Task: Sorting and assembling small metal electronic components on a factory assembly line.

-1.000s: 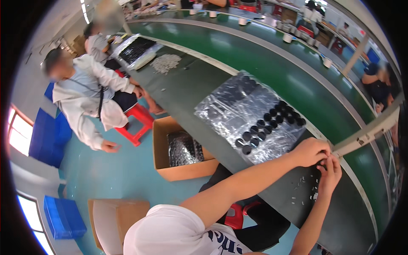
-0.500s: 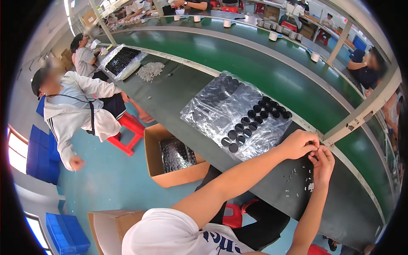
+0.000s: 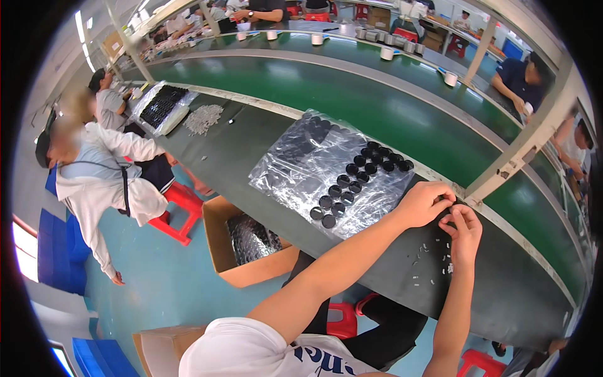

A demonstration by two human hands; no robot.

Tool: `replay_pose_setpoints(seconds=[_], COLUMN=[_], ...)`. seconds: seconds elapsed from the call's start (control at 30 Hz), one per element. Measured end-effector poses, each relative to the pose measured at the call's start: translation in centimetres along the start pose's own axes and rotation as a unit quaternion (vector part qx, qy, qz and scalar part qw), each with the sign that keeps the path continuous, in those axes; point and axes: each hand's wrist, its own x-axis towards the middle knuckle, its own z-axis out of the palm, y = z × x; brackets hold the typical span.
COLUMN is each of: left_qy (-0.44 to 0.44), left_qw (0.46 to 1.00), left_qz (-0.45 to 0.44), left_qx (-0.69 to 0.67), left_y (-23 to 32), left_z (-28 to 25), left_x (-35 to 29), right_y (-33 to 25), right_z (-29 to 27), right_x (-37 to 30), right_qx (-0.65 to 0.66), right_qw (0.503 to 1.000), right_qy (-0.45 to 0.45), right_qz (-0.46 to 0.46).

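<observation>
My left hand (image 3: 428, 203) is closed in a pinch above the far right part of the dark bench. Close beside it, my right hand (image 3: 465, 231) also has thumb and fingertips pinched together. Whatever sits in the fingers is too small or hidden to name; a dark bit shows between the hands. Left of them, several black round caps (image 3: 355, 187) lie in rows on a clear plastic bag (image 3: 279, 164). Small white pieces (image 3: 450, 268) are scattered on the bench below my hands, some right by my right wrist.
A green conveyor (image 3: 276, 83) runs behind the bench (image 3: 229, 164), with a pale post (image 3: 521, 141) at the right. An open cardboard box (image 3: 257, 274) stands on the floor at left. A co-worker (image 3: 113, 176) is beside a red stool (image 3: 181, 212). Further left lies a pile of pale pieces (image 3: 203, 119).
My hands, touching at the fingertips before, are now slightly apart. The whole view has shifted, so the bench appears further left. The co-worker's near arm has swung lower.
</observation>
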Motion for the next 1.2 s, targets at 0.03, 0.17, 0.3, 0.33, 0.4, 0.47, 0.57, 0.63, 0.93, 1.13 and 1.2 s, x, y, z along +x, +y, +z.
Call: replay_pose_setpoints(seconds=[0.03,0.17,0.3,0.33,0.4,0.47,0.57,0.63,0.93,1.13,1.2], left_qy=[0.018,0.040,0.044,0.058,0.086,0.082,0.069,0.077,0.101,0.216,0.195], left_qw=[1.000,0.999,0.998,0.998,0.993,0.995,0.997,0.997,0.939,0.885,0.907], left_qz=[-0.007,0.015,0.033,0.033,0.074,0.054,0.030,-0.011,-0.284,-0.374,-0.300], left_qx=[-0.004,0.008,0.014,0.014,0.044,0.007,0.018,0.025,0.165,0.174,0.221], left_y=[-0.1,0.0,0.9,1.5,2.8,5.8,9.5,11.0,10.4,8.6,7.4], left_z=[0.0,0.3,-0.3,-0.7,-1.3,-1.5,-3.0,-5.2,-10.4,-9.6,-9.5], left_x=[0.2,0.2,0.2,0.2,0.0,-1.4,-6.0,-11.4,-36.5,-39.3,-38.0], right_y=[0.2,0.9,3.5,3.6,4.0,4.1,4.3,3.9,2.8,3.4,3.4], right_z=[-0.6,-1.2,-2.5,-2.5,-1.9,-2.7,-4.6,-3.4,-3.1,-2.1,-2.8], right_x=[0.1,0.7,1.9,2.1,2.1,2.1,2.5,2.4,1.7,1.8,1.8], right_qx=[-0.002,-0.053,-0.175,-0.171,-0.193,-0.214,-0.183,-0.179,-0.177,-0.153,-0.156], right_qw=[1.000,0.996,0.973,0.974,0.969,0.959,0.965,0.966,0.962,0.970,0.969], right_qy=[0.015,0.050,0.033,0.019,0.025,0.041,0.031,0.022,0.018,0.003,0.003], right_qz=[-0.010,-0.042,-0.145,-0.150,-0.153,-0.183,-0.185,-0.188,-0.206,-0.187,-0.191])
